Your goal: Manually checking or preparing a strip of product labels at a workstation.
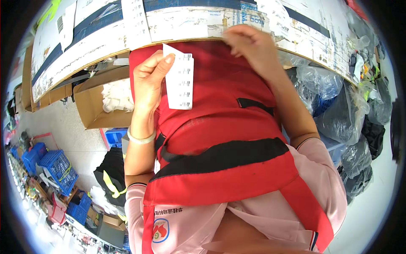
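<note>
Left hand (148, 78), at about half past ten from the centre, is closed in a pinch, its thumb pressed flat on the upper part of a white label strip (179, 86) with the bent fingers behind it; the strip hangs at eleven o'clock, its top corner slanting up to a point, a column of small dark printed blocks running down toward six; behind it spreads a red apron (220, 72), crossed below the centre by a black band (224, 158); right hand (256, 48), at one o'clock, is blurred, its fingers loosely curled with a gap between them and nothing visible in its grasp, near the table's front edge; a pale bangle (141, 137) rings the left wrist.

At twelve o'clock lies the worn white cardboard tabletop (182, 27) with dark blue stripes; a longer printed strip (136, 19) lies across it at eleven; a brown cardboard box (91, 101) sits between nine and ten, white fabric (117, 95) inside it; at eight is a black fabric bundle (103, 163) with a neon-yellow strip (111, 184) on it; farther out, between eight and nine, a blue plastic crate (59, 169) stands tilted in view; clear plastic bags (342, 114) crowd three o'clock, a black bag (374, 135) just beside them.
</note>
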`<state>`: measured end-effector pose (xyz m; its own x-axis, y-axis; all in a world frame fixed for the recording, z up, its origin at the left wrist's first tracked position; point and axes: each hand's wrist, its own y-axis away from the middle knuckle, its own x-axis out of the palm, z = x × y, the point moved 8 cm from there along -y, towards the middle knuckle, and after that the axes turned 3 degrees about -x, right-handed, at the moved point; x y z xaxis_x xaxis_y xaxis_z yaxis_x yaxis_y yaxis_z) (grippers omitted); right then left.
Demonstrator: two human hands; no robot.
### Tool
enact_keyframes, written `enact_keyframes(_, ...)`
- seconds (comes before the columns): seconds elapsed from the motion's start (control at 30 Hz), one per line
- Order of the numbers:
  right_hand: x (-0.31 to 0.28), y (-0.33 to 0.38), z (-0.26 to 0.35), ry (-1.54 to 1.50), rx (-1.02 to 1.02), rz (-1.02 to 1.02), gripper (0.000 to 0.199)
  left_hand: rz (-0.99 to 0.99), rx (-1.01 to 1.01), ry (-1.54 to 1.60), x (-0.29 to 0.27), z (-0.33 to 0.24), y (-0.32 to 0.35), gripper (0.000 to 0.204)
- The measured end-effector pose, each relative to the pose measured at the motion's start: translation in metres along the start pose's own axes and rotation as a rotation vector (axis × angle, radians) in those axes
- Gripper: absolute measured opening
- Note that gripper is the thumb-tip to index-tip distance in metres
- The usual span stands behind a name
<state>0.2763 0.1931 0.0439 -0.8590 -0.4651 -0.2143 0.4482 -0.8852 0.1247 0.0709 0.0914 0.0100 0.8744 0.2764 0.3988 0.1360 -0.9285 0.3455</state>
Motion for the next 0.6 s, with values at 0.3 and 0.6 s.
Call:
enact_keyframes(0.3,0.077,-0.001,0.009,-0.197,0.034,0.264,0.015,-0.001,0.249,-0.239,-0.001,-0.019,0.006,0.013)
enact_keyframes(0.6,0.091,0.017,0.052,0.314,-0.651,0.172,0.009,-0.216,-0.182,0.111,-0.036,0.023,-0.012,0.023)
